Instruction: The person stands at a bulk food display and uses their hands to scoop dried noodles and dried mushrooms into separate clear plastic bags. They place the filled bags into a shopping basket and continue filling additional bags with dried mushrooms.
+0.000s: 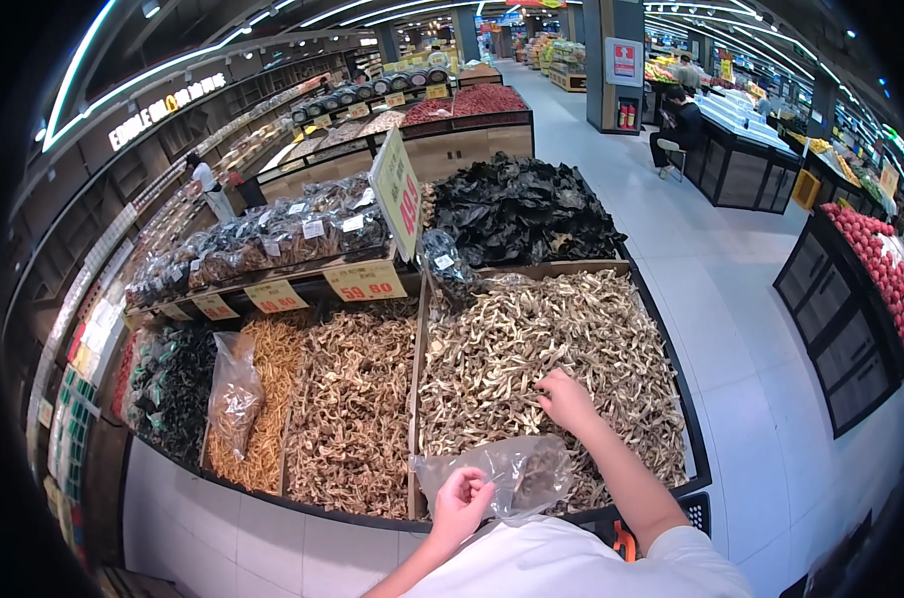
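A clear plastic bag (530,475) with some brown dried pieces inside lies over the front edge of the large right bin. My left hand (463,499) is at the bag's left part, fingers curled on the thin plastic. On the heap of dried mushroom strips (489,374), beyond the bag, my right hand (566,400) touches the pieces with bent fingers; whether it pinches one cannot be made out. Left of a wooden divider (417,404) lies a bin of browner dried strips (351,396).
Black dried fungus (523,209) fills the bin behind. A filled plastic bag (235,396) rests on thin orange-brown strips at left. A price sign (397,190) stands above a shelf of packed bags (272,232). A person (676,127) sits at the far right; another person (211,187) stands far left.
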A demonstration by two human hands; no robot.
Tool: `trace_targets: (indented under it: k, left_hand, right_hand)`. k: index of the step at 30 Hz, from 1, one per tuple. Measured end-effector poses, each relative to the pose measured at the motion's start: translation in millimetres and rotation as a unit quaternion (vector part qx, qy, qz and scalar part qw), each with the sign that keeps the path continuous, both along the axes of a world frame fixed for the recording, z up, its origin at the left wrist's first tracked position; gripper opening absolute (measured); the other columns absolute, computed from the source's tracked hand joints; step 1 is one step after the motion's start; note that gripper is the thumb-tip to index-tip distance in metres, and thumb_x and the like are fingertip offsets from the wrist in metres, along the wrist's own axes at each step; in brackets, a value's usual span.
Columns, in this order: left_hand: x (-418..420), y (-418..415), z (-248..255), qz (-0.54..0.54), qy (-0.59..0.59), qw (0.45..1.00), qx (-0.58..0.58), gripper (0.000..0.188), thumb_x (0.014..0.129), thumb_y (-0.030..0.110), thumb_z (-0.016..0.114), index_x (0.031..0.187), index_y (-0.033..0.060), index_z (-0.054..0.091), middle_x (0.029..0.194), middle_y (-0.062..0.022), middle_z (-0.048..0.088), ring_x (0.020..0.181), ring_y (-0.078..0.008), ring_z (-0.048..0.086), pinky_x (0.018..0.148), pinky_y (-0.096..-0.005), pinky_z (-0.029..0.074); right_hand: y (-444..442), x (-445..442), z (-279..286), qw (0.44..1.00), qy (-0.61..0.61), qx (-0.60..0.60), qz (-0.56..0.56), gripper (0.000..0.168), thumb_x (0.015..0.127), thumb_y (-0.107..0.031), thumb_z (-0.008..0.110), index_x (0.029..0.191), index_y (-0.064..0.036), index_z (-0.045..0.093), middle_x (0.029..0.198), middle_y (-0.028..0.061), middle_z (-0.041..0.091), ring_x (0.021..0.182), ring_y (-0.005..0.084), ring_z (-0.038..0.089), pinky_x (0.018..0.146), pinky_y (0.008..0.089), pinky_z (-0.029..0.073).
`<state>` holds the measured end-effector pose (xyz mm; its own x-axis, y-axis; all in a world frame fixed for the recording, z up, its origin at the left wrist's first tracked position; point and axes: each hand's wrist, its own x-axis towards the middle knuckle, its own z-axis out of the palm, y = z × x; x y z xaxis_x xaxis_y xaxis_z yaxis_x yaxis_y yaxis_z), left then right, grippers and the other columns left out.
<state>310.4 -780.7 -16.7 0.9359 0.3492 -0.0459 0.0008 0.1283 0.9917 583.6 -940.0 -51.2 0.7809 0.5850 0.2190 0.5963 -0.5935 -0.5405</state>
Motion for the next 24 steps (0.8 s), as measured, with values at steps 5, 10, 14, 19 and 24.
trace_targets:
  k: [5, 10, 14, 19, 24]
  left_hand:
    - [0, 2, 3, 0.003, -0.002, 1.000, 0.002, 0.021, 0.098, 0.002, 0.071, 0.115, 0.0012, 0.059, 0.089, 0.0022, 0.062, 0.078, -0.0035, 0.057, 0.070, -0.0200, 0.047]
    - [2, 3, 4, 0.009, -0.012, 1.000, -0.011, 0.019, 0.097, 0.001, 0.072, 0.113, 0.0010, 0.060, 0.087, 0.0040, 0.059, 0.075, -0.0021, 0.052, 0.067, -0.0184, 0.043]
    - [-3, 5, 2, 0.017, -0.003, 1.000, -0.024, 0.019, 0.097, 0.001, 0.071, 0.112, 0.0011, 0.060, 0.087, 0.0043, 0.058, 0.074, -0.0019, 0.051, 0.066, -0.0183, 0.043]
    - [-2, 1, 3, 0.028, -0.003, 0.999, -0.030, 0.018, 0.097, 0.001, 0.071, 0.112, 0.0010, 0.061, 0.087, 0.0042, 0.059, 0.074, -0.0017, 0.052, 0.067, -0.0182, 0.043]
    - [2, -4, -1, 0.031, -0.012, 0.999, -0.039, 0.018, 0.097, 0.001, 0.071, 0.112, 0.0014, 0.061, 0.086, 0.0043, 0.060, 0.074, -0.0014, 0.052, 0.067, -0.0182, 0.043]
  right_hand:
    - [24, 2, -4, 0.995, -0.002, -0.094, 0.022, 0.014, 0.091, -0.017, 0.070, 0.100, -0.008, 0.072, 0.105, 0.0116, 0.066, 0.097, 0.0354, 0.068, 0.083, 0.0475, 0.057]
    - [9, 0, -4, 0.998, -0.036, -0.027, -0.051, 0.012, 0.093, -0.019, 0.067, 0.097, -0.008, 0.071, 0.100, 0.0137, 0.068, 0.089, 0.0368, 0.070, 0.078, 0.0484, 0.058]
    - [-22, -20, 25, 0.991, 0.042, 0.047, -0.114, 0.013, 0.092, -0.016, 0.070, 0.100, -0.007, 0.074, 0.104, 0.0146, 0.072, 0.092, 0.0355, 0.070, 0.083, 0.0432, 0.057]
    - [-80, -69, 60, 0.922, 0.356, 0.149, -0.019, 0.016, 0.094, -0.014, 0.074, 0.104, -0.001, 0.076, 0.089, 0.0014, 0.074, 0.074, 0.0056, 0.064, 0.066, 0.0233, 0.052]
    - [-105, -108, 50, 0.813, 0.538, 0.140, 0.175, 0.016, 0.096, -0.007, 0.072, 0.111, 0.001, 0.073, 0.096, 0.0038, 0.075, 0.085, 0.0056, 0.068, 0.073, 0.0203, 0.053]
